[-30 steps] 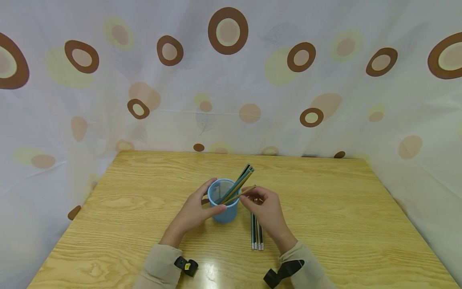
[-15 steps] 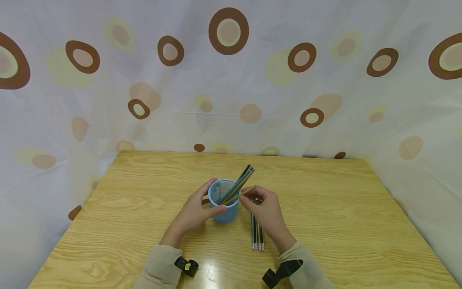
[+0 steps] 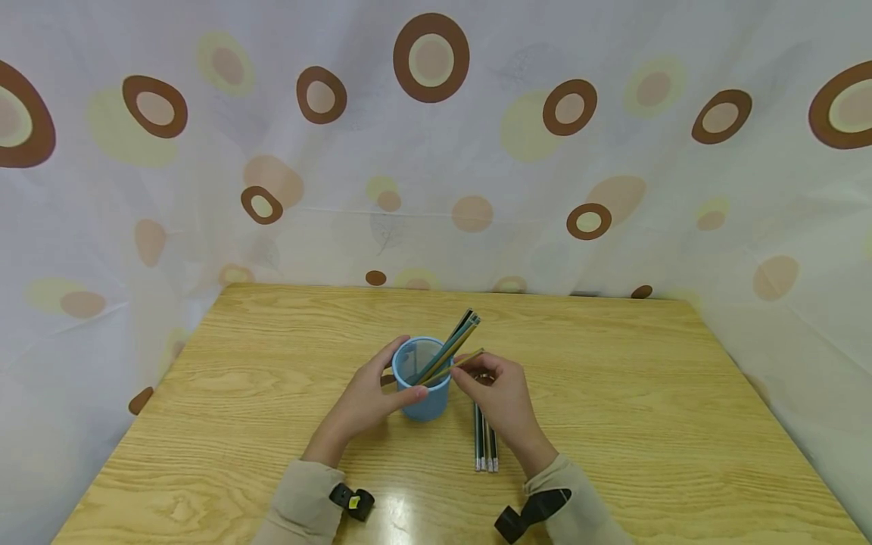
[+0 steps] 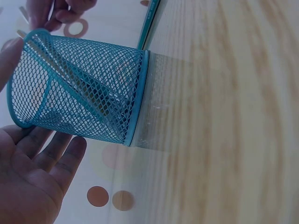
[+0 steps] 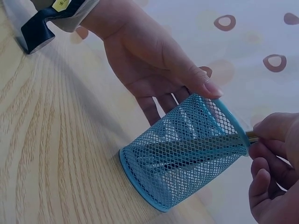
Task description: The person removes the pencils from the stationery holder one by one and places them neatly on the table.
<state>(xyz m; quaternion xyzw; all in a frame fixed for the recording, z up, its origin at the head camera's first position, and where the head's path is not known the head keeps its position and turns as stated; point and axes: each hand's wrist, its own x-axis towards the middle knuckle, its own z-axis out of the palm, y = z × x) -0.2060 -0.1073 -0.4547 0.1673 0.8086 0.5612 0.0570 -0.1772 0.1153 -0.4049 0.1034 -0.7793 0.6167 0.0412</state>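
A light-blue mesh pencil cup [image 3: 425,409] stands on the table, gripped by my left hand [image 3: 363,397]. The left thumb lies at its near rim, with the fingers round the far side. Several pencils [image 3: 455,339] lean to the right inside the cup; their lower ends show through the mesh wall [image 4: 88,88]. At the cup's right rim my right hand [image 3: 504,390] pinches one more yellowish pencil [image 3: 473,356], tilted low with its lower end inside the cup. Right thumb and fingertips [image 5: 268,128] are close beside the rim in the right wrist view.
Several dark pencils [image 3: 485,443] lie side by side on the wooden table [image 3: 647,409], partly under the right hand, their metal-banded ends towards me. A white curtain [image 3: 327,159] with brown and yellow circles hangs behind the table. Both wrists wear black straps [image 3: 534,513].
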